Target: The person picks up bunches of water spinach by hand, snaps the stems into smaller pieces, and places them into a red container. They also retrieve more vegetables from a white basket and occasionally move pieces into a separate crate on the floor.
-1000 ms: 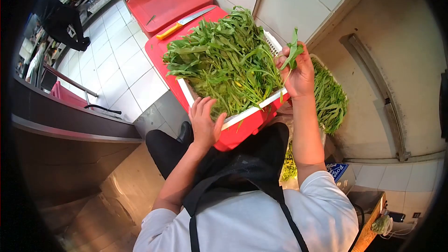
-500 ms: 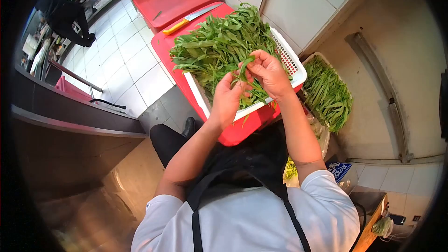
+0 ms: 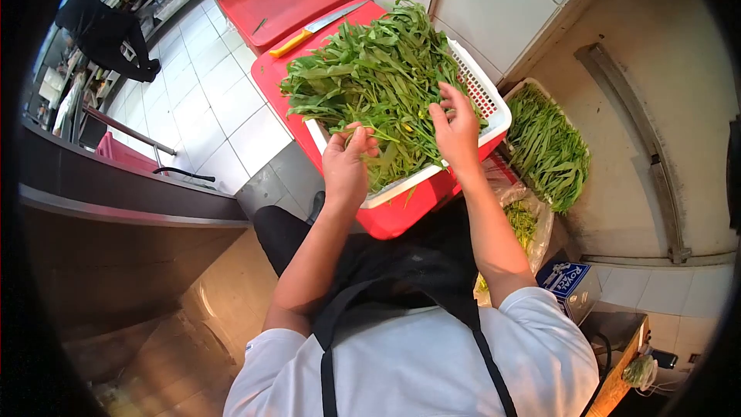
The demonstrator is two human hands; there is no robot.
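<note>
A white plastic basket (image 3: 486, 100) heaped with long-leaved water spinach (image 3: 363, 69) stands on a red lid (image 3: 390, 220). Over the basket's left front part, my left hand (image 3: 347, 166) pinches a thin green stem (image 3: 384, 130) between thumb and fingertips. My right hand (image 3: 459, 131) hovers above the right side of the heap, thumb and fingers apart, with nothing visible between them. Behind the basket, a knife (image 3: 297, 41) with a yellow handle lies on the red surface.
To the right stands a second basket of greens (image 3: 544, 147), lower down. Nearer me is a clear plastic bag (image 3: 525, 224) with yellowish-green cuttings. A blue-and-white box (image 3: 567, 282) sits by my right elbow. Another person (image 3: 108, 27) stands far left. A tiled wall (image 3: 502, 8) rises behind.
My hands were together over the basket, holding a leafy sprig between them. They have moved apart, the left toward the left with a stem, the right slightly up and open.
</note>
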